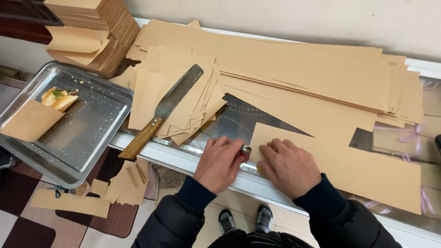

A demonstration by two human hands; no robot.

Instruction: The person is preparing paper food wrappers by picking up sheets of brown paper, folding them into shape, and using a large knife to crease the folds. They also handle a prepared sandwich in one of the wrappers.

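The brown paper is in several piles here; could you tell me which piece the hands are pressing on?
The long strip at the counter's front edge: the right hand lies flat on its left end, unlike the piles behind.

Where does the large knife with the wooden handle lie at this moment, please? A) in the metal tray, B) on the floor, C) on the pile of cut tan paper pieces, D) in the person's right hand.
C: the knife rests on the cut tan paper pieces, apart from both hands.

We have one view only, worn on the head: we look steeply down, from close, over the surface (257, 181) toward the far wall (294, 18) (floor and shoes at the near edge).
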